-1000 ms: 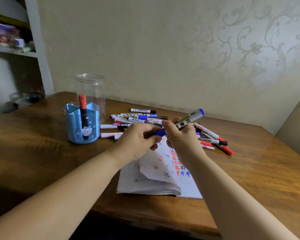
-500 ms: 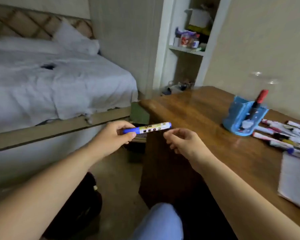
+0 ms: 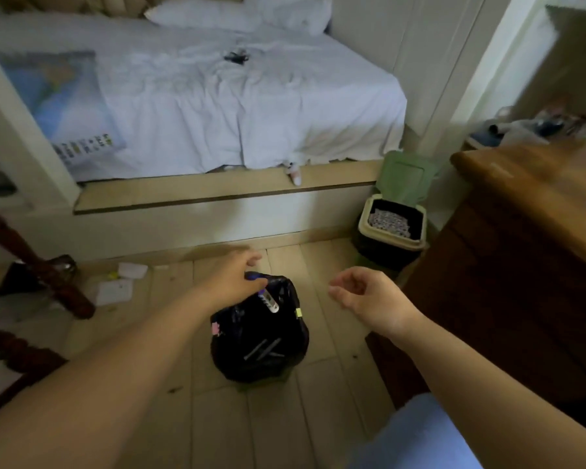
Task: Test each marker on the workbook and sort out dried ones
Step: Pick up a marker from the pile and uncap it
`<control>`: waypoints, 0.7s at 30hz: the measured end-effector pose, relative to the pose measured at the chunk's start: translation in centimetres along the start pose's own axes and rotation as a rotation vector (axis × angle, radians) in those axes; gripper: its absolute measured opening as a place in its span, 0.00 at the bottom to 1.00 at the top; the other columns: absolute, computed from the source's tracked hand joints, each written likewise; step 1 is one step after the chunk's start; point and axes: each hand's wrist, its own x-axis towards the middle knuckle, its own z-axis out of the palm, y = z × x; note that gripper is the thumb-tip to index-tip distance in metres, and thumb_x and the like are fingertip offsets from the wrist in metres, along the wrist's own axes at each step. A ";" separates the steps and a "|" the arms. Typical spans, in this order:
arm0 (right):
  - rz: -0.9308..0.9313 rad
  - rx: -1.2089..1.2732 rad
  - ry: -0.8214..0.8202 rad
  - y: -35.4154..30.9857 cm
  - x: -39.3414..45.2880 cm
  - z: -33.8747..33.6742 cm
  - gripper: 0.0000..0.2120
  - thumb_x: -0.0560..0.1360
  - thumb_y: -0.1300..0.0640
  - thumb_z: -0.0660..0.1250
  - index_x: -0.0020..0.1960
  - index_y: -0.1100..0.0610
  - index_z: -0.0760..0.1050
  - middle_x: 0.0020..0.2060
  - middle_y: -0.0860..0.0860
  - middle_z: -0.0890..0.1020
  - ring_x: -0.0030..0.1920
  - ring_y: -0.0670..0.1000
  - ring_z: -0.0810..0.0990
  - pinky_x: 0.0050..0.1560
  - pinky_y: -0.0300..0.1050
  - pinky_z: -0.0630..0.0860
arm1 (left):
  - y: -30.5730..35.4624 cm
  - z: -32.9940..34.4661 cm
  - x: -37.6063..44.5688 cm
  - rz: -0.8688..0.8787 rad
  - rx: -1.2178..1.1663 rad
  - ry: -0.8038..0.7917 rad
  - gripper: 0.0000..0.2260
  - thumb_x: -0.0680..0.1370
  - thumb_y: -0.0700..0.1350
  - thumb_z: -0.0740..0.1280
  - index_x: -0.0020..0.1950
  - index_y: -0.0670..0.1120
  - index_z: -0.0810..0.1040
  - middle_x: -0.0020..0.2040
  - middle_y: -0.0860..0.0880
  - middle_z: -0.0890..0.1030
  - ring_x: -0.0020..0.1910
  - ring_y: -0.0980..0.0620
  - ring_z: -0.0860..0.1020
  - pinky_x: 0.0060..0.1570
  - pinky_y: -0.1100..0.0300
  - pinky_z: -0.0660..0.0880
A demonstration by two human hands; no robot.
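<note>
Pale floorboards (image 3: 285, 418) lie under me as my left hand (image 3: 232, 282) hangs over the black-lined bin (image 3: 261, 336), its grip pinching the blue-capped marker (image 3: 266, 296) by the cap end, white barrel pointing down into the bin's mouth; my right hand (image 3: 369, 299) floats just beside the bin, fingers loosely curled, holding nothing; several pale markers (image 3: 263, 350) lie deep inside the bin; beyond stand a green-lidded bin (image 3: 391, 225), the bed (image 3: 217, 96) and the wooden bench (image 3: 528, 204) at right
</note>
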 end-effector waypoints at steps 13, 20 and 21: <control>-0.010 -0.247 0.400 -1.9 -11.6 -16.8 0.06 0.76 0.50 0.67 0.52 0.48 0.76 0.43 0.43 0.79 0.42 0.42 0.77 0.36 0.30 0.71 | 25.1 2.9 -1.5 0.672 0.090 -0.080 0.06 0.77 0.47 0.66 0.52 0.55 0.74 0.44 0.58 0.77 0.42 0.62 0.75 0.39 0.68 0.71; 0.200 -0.321 0.782 3.7 -26.2 -28.6 0.03 0.74 0.53 0.69 0.47 0.49 0.77 0.36 0.44 0.78 0.37 0.44 0.76 0.37 0.32 0.70 | 41.9 11.5 -7.4 1.024 0.091 -0.194 0.06 0.75 0.48 0.67 0.50 0.57 0.74 0.44 0.59 0.76 0.41 0.61 0.75 0.41 0.66 0.73; 0.239 -0.330 0.825 4.8 -28.4 -29.9 0.04 0.74 0.53 0.69 0.48 0.50 0.78 0.36 0.45 0.78 0.37 0.45 0.76 0.36 0.32 0.70 | 44.0 13.0 -8.3 1.066 0.082 -0.201 0.06 0.75 0.48 0.68 0.49 0.57 0.74 0.43 0.59 0.76 0.40 0.60 0.75 0.41 0.65 0.73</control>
